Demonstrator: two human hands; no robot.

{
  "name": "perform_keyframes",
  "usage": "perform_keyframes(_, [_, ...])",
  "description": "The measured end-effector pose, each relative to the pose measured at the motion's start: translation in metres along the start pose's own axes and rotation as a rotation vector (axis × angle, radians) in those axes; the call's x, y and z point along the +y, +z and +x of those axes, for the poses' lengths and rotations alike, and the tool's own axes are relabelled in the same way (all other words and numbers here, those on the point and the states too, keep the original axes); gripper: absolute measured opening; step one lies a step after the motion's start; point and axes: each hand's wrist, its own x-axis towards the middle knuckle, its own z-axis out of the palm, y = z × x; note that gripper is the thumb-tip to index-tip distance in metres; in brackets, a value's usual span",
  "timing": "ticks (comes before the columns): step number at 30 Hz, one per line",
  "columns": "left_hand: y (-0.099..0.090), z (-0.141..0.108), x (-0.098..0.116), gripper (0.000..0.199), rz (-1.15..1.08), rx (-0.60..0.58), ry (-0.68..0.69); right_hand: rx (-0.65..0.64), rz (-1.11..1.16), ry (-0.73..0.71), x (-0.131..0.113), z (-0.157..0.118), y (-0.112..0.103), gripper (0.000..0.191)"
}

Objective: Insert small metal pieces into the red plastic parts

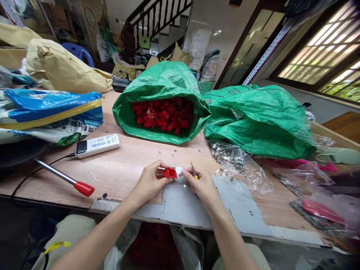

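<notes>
My left hand (pixel 152 180) pinches a small red plastic part (pixel 170 173) between thumb and fingers, just above the table. Close to its right, my right hand (pixel 198 183) is closed round a slim pointed tool (pixel 194 170) with a dark tip and a yellow lower section. The tool's exact kind does not show. A small whitish round patch (pixel 179 171) lies between the fingers of both hands; what it is I cannot make out. Beneath the hands is a grey sheet (pixel 191 204) on the wooden table (pixel 132 165).
An open green sack (pixel 165 78) holds many red plastic parts (pixel 165 114). Another green sack (pixel 258 120) lies right, beside clear bags (pixel 239 161) of small metal pieces. Left are a white handheld device (pixel 98 145), a red-tipped lever (pixel 83 188) and a blue-white bag (pixel 50 112).
</notes>
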Motion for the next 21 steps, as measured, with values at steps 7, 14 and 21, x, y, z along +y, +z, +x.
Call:
perform_keyframes(7, [0.005, -0.004, 0.007, 0.022, 0.006, -0.006, 0.009, 0.12, 0.055, -0.065, 0.006, -0.002, 0.023, 0.035])
perform_keyframes(14, [0.006, -0.007, 0.009, 0.021, -0.052, 0.038, 0.062, 0.182, -0.074, -0.192, 0.0, -0.009, 0.026, 0.025])
perform_keyframes(21, [0.007, -0.011, 0.012, 0.014, 0.174, 0.08, 0.345, 0.203, -0.104, -0.257, 0.0, -0.01, 0.03, 0.025])
